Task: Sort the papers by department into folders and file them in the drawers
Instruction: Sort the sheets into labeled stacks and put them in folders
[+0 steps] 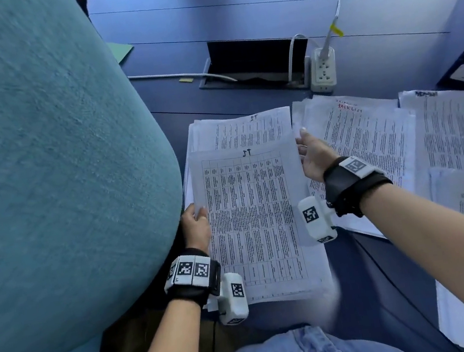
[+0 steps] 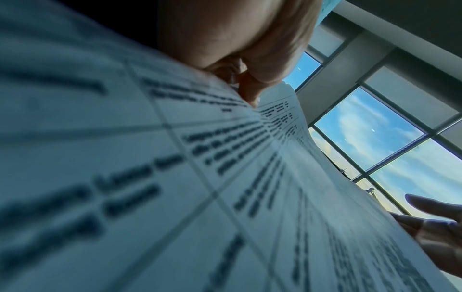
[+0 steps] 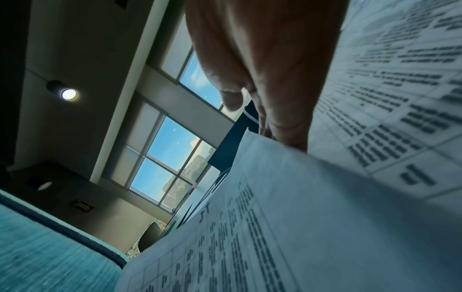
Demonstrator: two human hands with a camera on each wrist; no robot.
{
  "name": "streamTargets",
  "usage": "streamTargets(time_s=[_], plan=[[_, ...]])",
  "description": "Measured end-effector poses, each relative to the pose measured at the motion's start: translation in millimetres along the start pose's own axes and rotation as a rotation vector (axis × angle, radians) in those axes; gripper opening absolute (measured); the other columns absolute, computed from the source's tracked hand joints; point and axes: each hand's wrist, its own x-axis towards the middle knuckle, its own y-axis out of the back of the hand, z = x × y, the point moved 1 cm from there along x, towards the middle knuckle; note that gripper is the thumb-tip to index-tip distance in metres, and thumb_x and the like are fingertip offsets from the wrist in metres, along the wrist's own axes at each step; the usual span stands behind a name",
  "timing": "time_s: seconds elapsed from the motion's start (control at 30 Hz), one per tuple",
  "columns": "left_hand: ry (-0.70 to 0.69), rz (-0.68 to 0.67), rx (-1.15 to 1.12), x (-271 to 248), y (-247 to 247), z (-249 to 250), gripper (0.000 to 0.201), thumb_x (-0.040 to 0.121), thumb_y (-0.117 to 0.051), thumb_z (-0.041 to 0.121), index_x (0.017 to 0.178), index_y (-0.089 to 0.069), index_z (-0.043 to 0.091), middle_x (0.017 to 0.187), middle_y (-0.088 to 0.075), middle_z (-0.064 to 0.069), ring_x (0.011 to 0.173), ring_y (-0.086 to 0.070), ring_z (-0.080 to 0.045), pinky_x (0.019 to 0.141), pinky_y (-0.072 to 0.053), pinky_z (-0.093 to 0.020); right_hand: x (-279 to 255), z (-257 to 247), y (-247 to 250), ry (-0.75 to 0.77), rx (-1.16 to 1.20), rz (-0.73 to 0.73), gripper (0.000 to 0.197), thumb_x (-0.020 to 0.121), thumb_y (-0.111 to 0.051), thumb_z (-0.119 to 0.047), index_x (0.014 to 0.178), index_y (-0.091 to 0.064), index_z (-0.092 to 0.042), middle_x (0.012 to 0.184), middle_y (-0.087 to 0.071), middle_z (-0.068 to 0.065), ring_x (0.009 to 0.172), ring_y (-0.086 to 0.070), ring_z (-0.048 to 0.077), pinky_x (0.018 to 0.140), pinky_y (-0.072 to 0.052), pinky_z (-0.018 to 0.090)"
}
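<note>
Blue desk, gridded sheet between left hand and right hand

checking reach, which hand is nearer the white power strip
Right. The right hand holds the sheet's right edge, just below the white power strip; the left hand grips the sheet's left edge, lower and farther away.

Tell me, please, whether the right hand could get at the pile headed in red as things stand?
Probably yes. The pile headed in red lies uncovered on the desk just beside the right hand, with nothing between them. But that hand grips the sheaf marked IT with the left hand, so it must let go first.
</note>
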Motion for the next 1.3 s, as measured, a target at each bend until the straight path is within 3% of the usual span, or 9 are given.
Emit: streamTargets(time_s=[0.13, 0.27, 0.4, 0.57, 0.77, 0.87, 1.0, 1.1, 1.3], plan=[[-0.019, -0.001, 0.011, 0.5, -1.0, 1.0, 0.023, 0.095, -0.044, 0.002, 0.102, -0.052, -0.018, 0.119, -0.053, -0.034, 0.114, -0.051, -0.041, 0.095, -0.042, -0.039, -2.6, 6.2, 10.8, 0.038, -0.183, -0.009, 0.025, 0.099, -0.038, -0.016, 0.107, -0.057, -0.001, 0.096, -0.060, 0.011, 0.089, -0.058, 0.025, 0.078, -0.047, 0.033], [-0.054, 0.011, 0.037, 0.0, -1.6, 3.3, 0.021, 0.094, -0.044, 0.001, 0.075, -0.049, -0.003, 0.079, -0.054, -0.016, 0.081, -0.049, -0.025, 0.063, -0.040, -0.020, -11.0, 16.1, 8.1, 0.137, -0.446, 0.013, 0.040, 0.092, -0.029, 0.010, 0.131, -0.037, 0.011, 0.103, -0.056, 0.027, 0.081, -0.062, 0.018, 0.071, -0.048, 0.029], [-0.090, 0.009, 0.011, -5.7, -3.0, 14.9, 0.021, 0.095, -0.044, 0.003, 0.075, -0.049, 0.003, 0.079, -0.052, -0.007, 0.088, -0.047, -0.017, 0.069, -0.035, -0.019, -23.9, 19.0, 7.0, 0.261, -0.547, 0.132, 0.053, 0.091, -0.035, 0.005, 0.142, -0.024, 0.000, 0.127, -0.050, 0.019, 0.114, -0.051, 0.033, 0.100, -0.043, 0.049], [-0.125, 0.003, -0.031, -4.7, -15.6, 32.5, 0.026, 0.095, -0.049, 0.016, 0.108, -0.058, -0.004, 0.102, -0.065, -0.015, 0.094, -0.060, -0.026, 0.090, -0.049, -0.036, -46.1, 28.8, 23.8, 0.349, -0.488, 0.192, 0.044, 0.089, -0.058, -0.008, 0.129, -0.041, -0.003, 0.117, -0.059, 0.014, 0.101, -0.060, 0.029, 0.090, -0.051, 0.046], [-0.180, -0.170, -0.061, -22.1, -44.1, 48.7, 0.024, 0.089, -0.058, 0.026, 0.095, -0.062, 0.003, 0.086, -0.060, -0.009, 0.079, -0.053, -0.018, 0.070, -0.045, -0.027, -70.3, 43.4, 58.2, 0.479, -0.512, 0.622, 0.021, 0.083, -0.068, -0.013, 0.098, -0.056, -0.004, 0.087, -0.057, 0.004, 0.081, -0.052, 0.016, 0.065, -0.038, 0.018], [-0.143, -0.304, -0.065, -32.2, -53.5, 46.3, 0.031, 0.086, -0.060, 0.023, 0.105, -0.060, -0.002, 0.093, -0.060, -0.006, 0.090, -0.053, -0.017, 0.082, -0.046, -0.028, -74.2, 53.2, 77.9, 0.492, -0.518, 0.701, 0.012, 0.087, -0.064, -0.014, 0.082, -0.054, -0.007, 0.074, -0.055, 0.007, 0.074, -0.048, 0.018, 0.059, -0.029, 0.020], [-0.087, -0.423, 0.009, -39.2, -65.7, 37.1, 0.041, 0.092, -0.052, 0.022, 0.120, -0.052, -0.008, 0.118, -0.059, -0.019, 0.109, -0.056, -0.027, 0.097, -0.042, -0.040, -82.5, 63.6, 100.7, 0.466, -0.527, 0.764, 0.020, 0.091, -0.053, -0.004, 0.108, -0.063, 0.001, 0.105, -0.066, 0.019, 0.096, -0.060, 0.026, 0.069, -0.033, 0.011], [-0.075, -0.430, -0.018, -39.9, -72.9, 28.3, 0.025, 0.093, -0.050, 0.010, 0.114, -0.057, -0.003, 0.106, -0.062, -0.018, 0.093, -0.059, -0.026, 0.090, -0.048, -0.044, -84.1, 73.7, 106.0, 0.474, -0.553, 0.703, 0.038, 0.091, -0.046, 0.003, 0.127, -0.056, -0.007, 0.124, -0.060, 0.013, 0.110, -0.059, 0.025, 0.085, -0.038, 0.013], [-0.105, -0.428, 0.020, -37.6, -79.4, 21.1, 0.012, 0.097, -0.044, 0.017, 0.098, -0.055, 0.013, 0.081, -0.055, -0.006, 0.075, -0.052, -0.018, 0.074, -0.047, -0.032, -78.5, 84.7, 110.7, 0.516, -0.586, 0.641, 0.012, 0.080, -0.068, -0.005, 0.086, -0.064, 0.005, 0.108, -0.056, 0.013, 0.094, -0.052, 0.019, 0.073, -0.035, 0.012]])
